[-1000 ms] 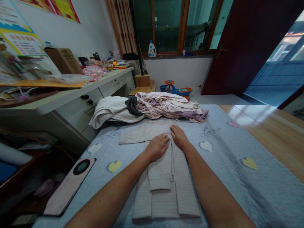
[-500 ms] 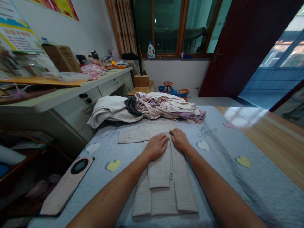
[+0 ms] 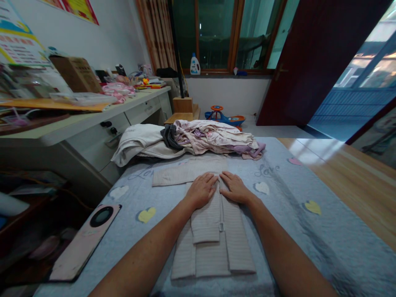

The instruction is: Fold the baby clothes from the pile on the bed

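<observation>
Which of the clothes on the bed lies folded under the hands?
The pale striped garment, under the left hand and right hand; the other clothes lie crumpled beyond it.

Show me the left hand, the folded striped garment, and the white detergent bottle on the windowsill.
Left hand (image 3: 201, 191), head view, on the back of the hand.
Folded striped garment (image 3: 213, 264), head view, on its lower folded layer.
White detergent bottle (image 3: 194, 67), head view, on its body.

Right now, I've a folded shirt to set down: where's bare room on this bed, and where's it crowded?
Bare quilt lies right of the striped folded garment, reaching the wooden surface; a narrower patch left of it, before the pink pad. Crowded: the far end, under the clothes pile, and around your left hand and right hand.
</observation>
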Tool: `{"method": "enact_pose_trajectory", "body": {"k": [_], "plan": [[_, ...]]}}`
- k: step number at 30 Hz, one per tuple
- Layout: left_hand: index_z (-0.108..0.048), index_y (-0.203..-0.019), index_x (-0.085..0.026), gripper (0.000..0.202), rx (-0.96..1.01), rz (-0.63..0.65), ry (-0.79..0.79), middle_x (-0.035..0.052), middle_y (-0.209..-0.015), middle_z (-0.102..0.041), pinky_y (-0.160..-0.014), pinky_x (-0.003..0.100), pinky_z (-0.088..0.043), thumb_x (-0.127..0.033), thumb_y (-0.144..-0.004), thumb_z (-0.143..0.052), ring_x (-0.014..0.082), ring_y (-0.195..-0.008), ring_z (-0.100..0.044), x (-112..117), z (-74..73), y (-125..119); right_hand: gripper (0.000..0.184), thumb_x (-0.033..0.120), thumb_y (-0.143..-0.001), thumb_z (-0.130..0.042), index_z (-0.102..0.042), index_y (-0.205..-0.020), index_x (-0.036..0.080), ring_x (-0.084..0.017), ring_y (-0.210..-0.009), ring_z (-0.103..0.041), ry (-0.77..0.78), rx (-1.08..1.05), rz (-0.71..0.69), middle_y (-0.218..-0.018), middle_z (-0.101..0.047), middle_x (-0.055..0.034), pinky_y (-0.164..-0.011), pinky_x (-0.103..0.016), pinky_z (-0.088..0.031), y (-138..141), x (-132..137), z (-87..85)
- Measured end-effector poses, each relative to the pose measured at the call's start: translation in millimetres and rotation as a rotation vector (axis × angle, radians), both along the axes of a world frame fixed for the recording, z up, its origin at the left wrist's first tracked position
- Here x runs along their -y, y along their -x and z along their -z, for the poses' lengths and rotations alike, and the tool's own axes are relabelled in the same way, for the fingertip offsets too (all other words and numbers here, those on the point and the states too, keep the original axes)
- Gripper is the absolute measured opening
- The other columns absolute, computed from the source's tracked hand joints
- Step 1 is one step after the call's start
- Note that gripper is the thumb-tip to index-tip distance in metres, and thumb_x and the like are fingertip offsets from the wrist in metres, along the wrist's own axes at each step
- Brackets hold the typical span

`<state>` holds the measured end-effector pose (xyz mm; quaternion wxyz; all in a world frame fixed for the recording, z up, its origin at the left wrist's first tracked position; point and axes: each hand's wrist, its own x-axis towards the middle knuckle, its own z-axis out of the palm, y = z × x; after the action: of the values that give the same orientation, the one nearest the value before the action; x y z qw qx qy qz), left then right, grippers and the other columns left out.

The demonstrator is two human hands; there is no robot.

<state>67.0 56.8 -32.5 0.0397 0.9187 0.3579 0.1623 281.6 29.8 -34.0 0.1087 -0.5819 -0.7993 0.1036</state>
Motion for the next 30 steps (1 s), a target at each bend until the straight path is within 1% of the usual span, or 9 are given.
{"method": "enact_pose_trajectory", "body": {"k": [5,8,12,14,17,20,23,27,30], "plan": [[-0.053,-0.141,-0.028,0.041,-0.036,0.066,-0.028,0.0072,-0.154,-0.046,-0.115,0.048,-0.036,-0.026,-0.1,-0.048,0.0276,-0.145,-0.036,2.4,-2.1,0.9,0.081,0.048,-0.084,-0.063,-0.037,-0.154,0.016,-0.03,-0.15,-0.026,0.065,-0.068,-0.001,-0.161,-0.031,-0.0171,-0.121,-0.052,-0.019,-5.6,-0.3,-1.2],[-0.056,-0.137,-0.032,0.04,-0.055,0.132,-0.017,0.0028,-0.153,-0.048,-0.116,0.048,-0.035,-0.023,-0.101,-0.045,0.025,-0.146,-0.036,3.1,-3.1,0.3,0.072,0.042,-0.086,-0.057,-0.041,-0.152,0.017,-0.03,-0.149,-0.028,0.05,-0.098,-0.015,-0.16,-0.034,-0.0158,-0.12,-0.052,-0.02,-9.9,-3.8,2.1],[-0.055,-0.139,-0.033,0.042,-0.069,0.13,0.003,0.0027,-0.151,-0.05,-0.116,0.05,-0.033,-0.021,-0.101,-0.043,0.0245,-0.143,-0.04,2.3,-0.3,-0.5,0.059,0.027,-0.088,-0.048,-0.049,-0.146,0.016,-0.025,-0.145,-0.037,-0.021,-0.113,-0.033,-0.156,-0.042,-0.0146,-0.118,-0.046,-0.028,-11.6,-7.4,7.1],[-0.055,-0.139,-0.032,0.042,-0.067,0.124,0.001,0.0033,-0.151,-0.051,-0.116,0.049,-0.033,-0.021,-0.101,-0.043,0.0248,-0.143,-0.041,1.9,0.9,-0.6,0.056,0.027,-0.091,-0.046,-0.049,-0.145,0.016,-0.024,-0.145,-0.036,-0.051,-0.081,-0.01,-0.156,-0.041,-0.0148,-0.118,-0.046,-0.029,-9.0,-6.5,7.9],[-0.055,-0.139,-0.032,0.04,-0.064,0.119,-0.002,0.0033,-0.15,-0.052,-0.115,0.047,-0.033,-0.022,-0.101,-0.043,0.0252,-0.142,-0.042,2.1,0.6,-0.6,0.056,0.035,-0.096,-0.043,-0.044,-0.149,0.017,-0.024,-0.149,-0.029,-0.019,-0.024,0.053,-0.16,-0.034,-0.0148,-0.119,-0.052,-0.023,-4.1,-2.1,5.4],[-0.056,-0.137,-0.03,0.038,-0.063,0.121,-0.002,0.0037,-0.149,-0.053,-0.115,0.046,-0.033,-0.023,-0.102,-0.043,0.0256,-0.14,-0.043,2.7,-1.2,-0.8,0.063,0.042,-0.095,-0.045,-0.038,-0.152,0.017,-0.026,-0.151,-0.023,0.053,-0.019,0.07,-0.163,-0.027,-0.0149,-0.12,-0.055,-0.018,-5.2,1.7,0.8],[-0.057,-0.136,-0.031,0.038,-0.055,0.123,0.004,0.0039,-0.147,-0.053,-0.115,0.047,-0.033,-0.024,-0.102,-0.043,0.0256,-0.14,-0.043,2.7,-2.2,-0.7,0.075,0.047,-0.09,-0.054,-0.032,-0.156,0.018,-0.028,-0.152,-0.02,0.118,-0.046,0.034,-0.164,-0.023,-0.0146,-0.121,-0.055,-0.015,-14.1,2.1,-1.3],[-0.057,-0.137,-0.031,0.038,-0.05,0.125,-0.002,0.0042,-0.146,-0.054,-0.115,0.047,-0.035,-0.025,-0.102,-0.043,0.0254,-0.139,-0.043,2.0,-1.7,-0.3,0.094,0.055,-0.081,-0.066,-0.028,-0.158,0.017,-0.031,-0.152,-0.019,0.152,-0.086,-0.01,-0.165,-0.022,-0.0158,-0.122,-0.053,-0.015,-25.6,-0.4,-0.2],[-0.056,-0.139,-0.031,0.039,-0.045,0.129,-0.016,0.0044,-0.145,-0.055,-0.115,0.046,-0.035,-0.024,-0.102,-0.044,0.0257,-0.139,-0.043,1.8,-1.0,-0.4,0.098,0.057,-0.078,-0.07,-0.03,-0.157,0.016,-0.032,-0.151,-0.022,0.137,-0.105,-0.013,-0.164,-0.024,-0.0174,-0.121,-0.054,-0.018,-27.5,-0.7,-1.2]]}}
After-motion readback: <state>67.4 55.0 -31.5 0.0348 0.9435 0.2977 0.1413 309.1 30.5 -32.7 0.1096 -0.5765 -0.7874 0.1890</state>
